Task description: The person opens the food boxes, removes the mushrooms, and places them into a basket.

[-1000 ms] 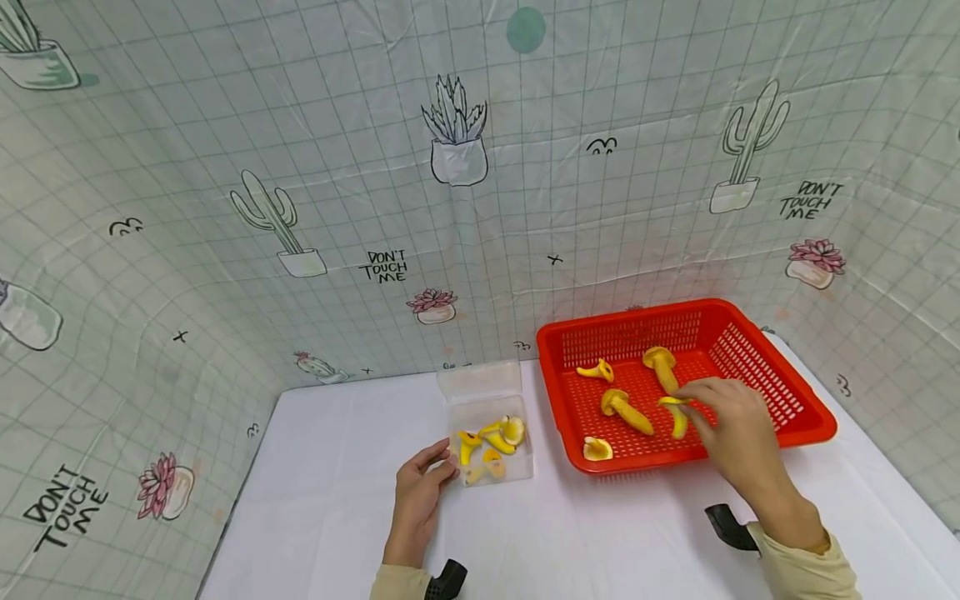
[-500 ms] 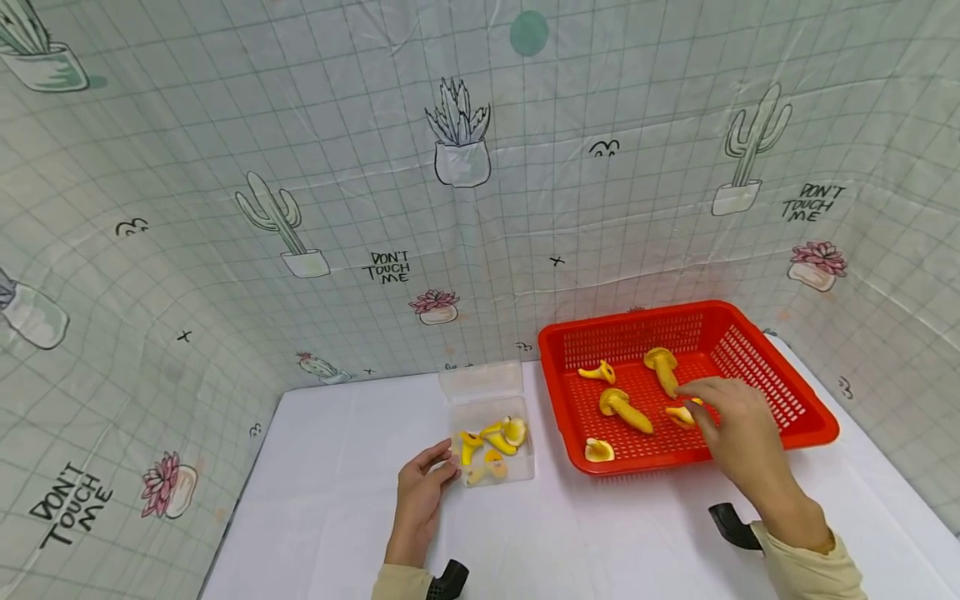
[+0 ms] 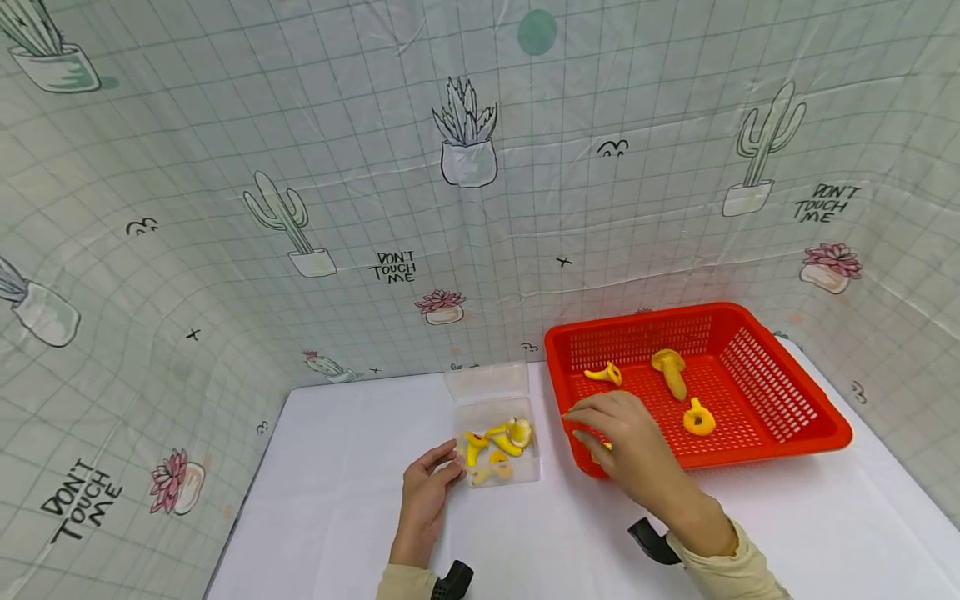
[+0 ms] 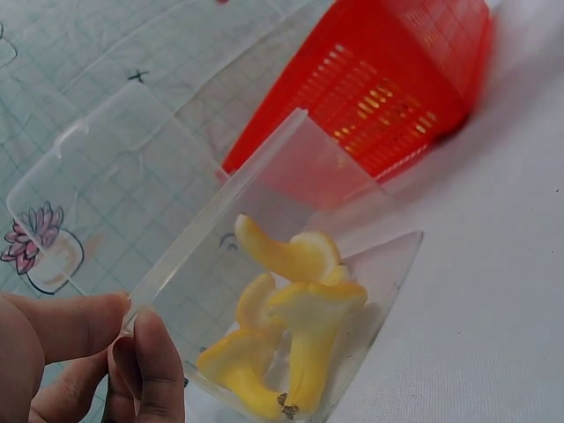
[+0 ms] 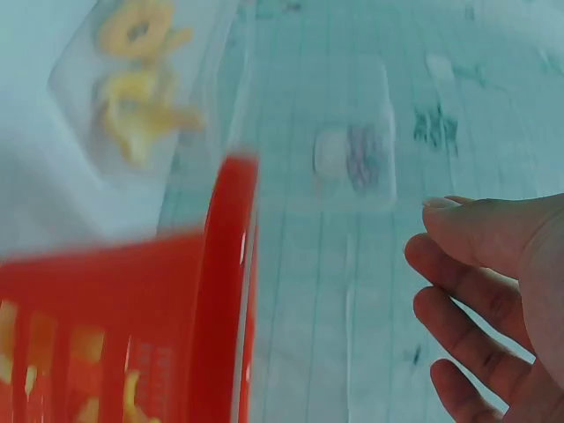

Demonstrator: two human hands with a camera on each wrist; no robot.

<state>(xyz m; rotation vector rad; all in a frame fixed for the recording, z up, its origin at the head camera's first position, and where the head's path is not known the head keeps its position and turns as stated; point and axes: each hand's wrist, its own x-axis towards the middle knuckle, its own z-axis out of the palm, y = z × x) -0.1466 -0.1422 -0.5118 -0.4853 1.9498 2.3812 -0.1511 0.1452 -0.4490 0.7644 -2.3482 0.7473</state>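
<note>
My left hand (image 3: 425,500) pinches the left edge of a clear plastic box (image 3: 480,410) between thumb and fingers; its lid (image 3: 487,382) is folded back. Several yellow mushrooms (image 4: 313,339) lie inside. My right hand (image 3: 637,454) hovers above the left front of a red slotted basket (image 3: 776,375). In the right wrist view its thumb and fingers stand apart, with nothing between them. On the basket floor lie a brownish-yellow mushroom (image 3: 671,372), a yellow one with a hollow cap (image 3: 699,418) and a smaller one (image 3: 603,373). Beneath my right hand another yellow piece (image 3: 600,452) is partly hidden.
A white cloth (image 3: 330,483) covers the table. Behind it hangs a gridded curtain (image 3: 517,217) printed with cacti, which also runs along both sides. The basket stands close to the right of the box.
My right hand has let go of a yellow mushroom in the basket and moved left. That mushroom now lies on the basket floor. My left hand stays at the box.
</note>
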